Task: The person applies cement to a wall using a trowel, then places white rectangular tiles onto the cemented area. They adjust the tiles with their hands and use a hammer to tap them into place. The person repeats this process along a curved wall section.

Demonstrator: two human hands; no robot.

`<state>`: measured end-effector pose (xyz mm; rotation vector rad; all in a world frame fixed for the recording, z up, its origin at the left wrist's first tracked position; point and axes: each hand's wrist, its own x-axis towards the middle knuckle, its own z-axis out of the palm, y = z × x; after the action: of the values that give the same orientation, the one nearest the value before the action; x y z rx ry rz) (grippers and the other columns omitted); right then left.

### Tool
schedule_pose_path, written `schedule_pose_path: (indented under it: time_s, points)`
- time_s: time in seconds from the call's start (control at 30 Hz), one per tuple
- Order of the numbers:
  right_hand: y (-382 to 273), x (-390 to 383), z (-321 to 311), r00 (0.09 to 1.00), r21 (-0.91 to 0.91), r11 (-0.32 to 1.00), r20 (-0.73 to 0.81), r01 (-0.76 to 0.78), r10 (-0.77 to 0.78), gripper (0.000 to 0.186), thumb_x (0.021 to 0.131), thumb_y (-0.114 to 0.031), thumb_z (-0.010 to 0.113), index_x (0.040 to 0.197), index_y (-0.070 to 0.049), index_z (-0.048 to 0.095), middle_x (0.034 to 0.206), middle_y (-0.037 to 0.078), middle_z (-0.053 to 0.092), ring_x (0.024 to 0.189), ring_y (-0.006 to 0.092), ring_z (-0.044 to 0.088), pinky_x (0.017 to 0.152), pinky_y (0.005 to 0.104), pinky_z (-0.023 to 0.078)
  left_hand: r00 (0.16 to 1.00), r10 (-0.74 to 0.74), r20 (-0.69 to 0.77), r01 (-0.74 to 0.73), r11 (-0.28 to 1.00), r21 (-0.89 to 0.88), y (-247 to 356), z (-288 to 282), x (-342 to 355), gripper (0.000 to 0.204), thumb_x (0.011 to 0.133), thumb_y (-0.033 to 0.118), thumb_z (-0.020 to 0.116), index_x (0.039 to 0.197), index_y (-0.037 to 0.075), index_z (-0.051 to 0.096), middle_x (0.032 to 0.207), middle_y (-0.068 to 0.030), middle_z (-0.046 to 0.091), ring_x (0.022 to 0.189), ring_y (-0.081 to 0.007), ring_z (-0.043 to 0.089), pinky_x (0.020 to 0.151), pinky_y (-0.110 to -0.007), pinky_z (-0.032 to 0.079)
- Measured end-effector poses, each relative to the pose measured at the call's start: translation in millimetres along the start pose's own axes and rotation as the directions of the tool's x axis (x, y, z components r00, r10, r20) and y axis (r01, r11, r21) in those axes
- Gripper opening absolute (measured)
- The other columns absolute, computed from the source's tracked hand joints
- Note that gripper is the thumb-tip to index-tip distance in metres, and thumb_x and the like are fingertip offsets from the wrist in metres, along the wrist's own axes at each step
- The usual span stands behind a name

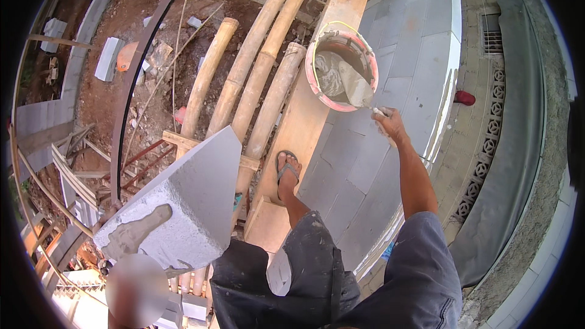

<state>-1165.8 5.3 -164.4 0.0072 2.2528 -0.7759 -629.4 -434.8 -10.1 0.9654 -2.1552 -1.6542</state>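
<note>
My right hand point(391, 125) is closed round the handle of a trowel point(355, 86), whose blade lies tilted inside a round bucket point(312, 74) with a reddish rim. Wet grey mortar point(329, 74) is in the bucket, which stands by the wooden plank and the block wall. At lower left a pale grey lightweight concrete block point(204, 192) is held up at a tilt, with a smear of mortar on one face. My left hand point(105, 266) is at its lower edge, mostly hidden by a blurred patch; only what look like fingertips show.
My sandalled foot stands on a wooden plank point(286, 128) beside several bamboo poles point(244, 79). Right of the plank runs a grey block wall point(402, 67), with a dark sheet point(509, 146) beyond it. Rubble and loose blocks point(109, 59) lie on the earth below left.
</note>
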Motion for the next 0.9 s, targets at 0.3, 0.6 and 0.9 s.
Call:
schedule_pose_path:
  time_s: [0.3,0.6,0.9]
  points:
    - [-142.7,-250.1,-50.5,0.716,-0.313,0.669,0.058,0.675,-0.695,0.037,0.082,-0.025,0.074,0.106,0.002,0.068,0.078,0.005,0.059,0.069,0.0142,0.055,0.062,0.0294,0.044,0.965,0.218,0.144,-0.195,0.968,-0.157,6.4,-12.5,15.5,0.129,0.045,0.042,0.094,0.146,0.004,0.022,0.139,-0.0148,0.039,0.127,-0.0263,0.045,0.108,-0.04,0.035]
    - [-258.9,-386.4,36.6,0.335,-0.759,-0.014,0.303,0.65,-0.892,0.041,0.062,-0.011,0.081,0.102,-0.008,0.071,0.094,0.01,0.064,0.075,0.0255,0.057,0.068,0.0372,0.045,0.943,0.283,0.176,-0.27,0.958,-0.095,25.5,9.2,21.3,0.124,0.04,0.052,0.09,0.138,0.001,0.034,0.127,-0.0133,0.045,0.119,-0.0282,0.048,0.105,-0.038,0.034]
    - [-189.3,-336.4,63.9,0.233,-0.666,0.095,0.122,0.74,-0.965,0.047,0.057,-0.007,0.082,0.103,-0.014,0.072,0.095,0.008,0.061,0.079,0.0254,0.056,0.065,0.0375,0.043,0.941,0.231,0.248,-0.198,0.969,-0.15,-1.1,-18.3,14.4,0.121,0.043,0.043,0.093,0.139,0.002,0.032,0.131,-0.0134,0.048,0.126,-0.0245,0.047,0.112,-0.041,0.03]
